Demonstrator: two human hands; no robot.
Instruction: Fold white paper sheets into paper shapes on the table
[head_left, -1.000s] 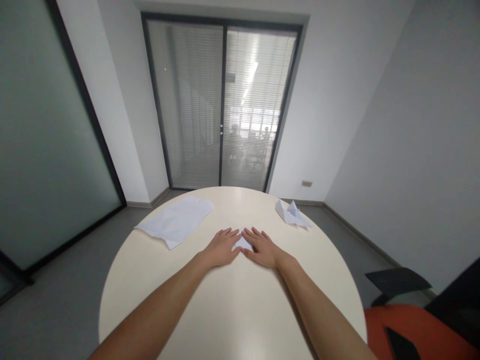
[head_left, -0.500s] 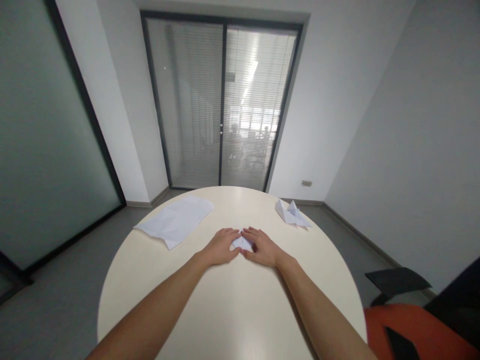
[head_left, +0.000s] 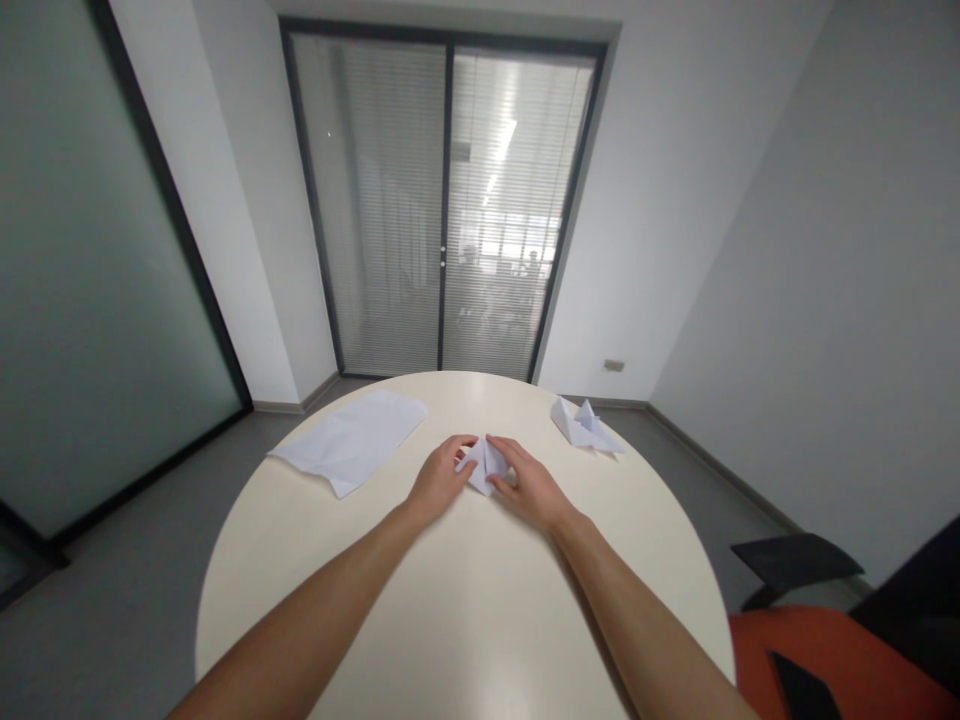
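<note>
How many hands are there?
2: a bare left hand and a bare right hand, touching opposite sides of the small folded white paper over the round cream table.

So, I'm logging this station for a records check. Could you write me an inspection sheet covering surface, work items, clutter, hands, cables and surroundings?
Surface: round, pale table, light reflecting off its near part.
Work items: small folded paper, white; whether it is lifted off the table can't be told.
Clutter: large creased sheet at left; folded paper piece near the far right edge.
Hands: left hand and right hand hold the small folded paper from opposite sides.
Cables: nothing seen.
Surroundings: orange-seated chair at right; glass door with blinds ahead; wall plate low on the wall.
</note>
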